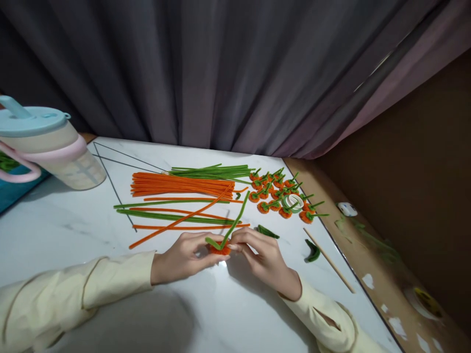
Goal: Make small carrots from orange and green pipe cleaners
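Observation:
My left hand point(184, 255) is closed around the side of a small round orange pipe-cleaner piece point(220, 249), just above the table. A bent green pipe cleaner point(236, 220) rises from its top in a V, one arm long and one short. On the other side, the fingertips of my right hand point(267, 256) pinch the edge of the same piece. Beyond my hands lie loose orange pipe cleaners point(176, 226) and green pipe cleaners point(165, 214). Several similar orange pieces with green stems point(263, 207) are grouped at the back right.
Behind lie an orange pipe-cleaner bundle point(180, 185) and a green one point(213, 171). A white tape roll point(293, 202) sits among the finished pieces. A wooden stick point(329, 260) and dark green curled pieces point(312, 251) are at right. A large lidded tumbler point(73, 162) stands left.

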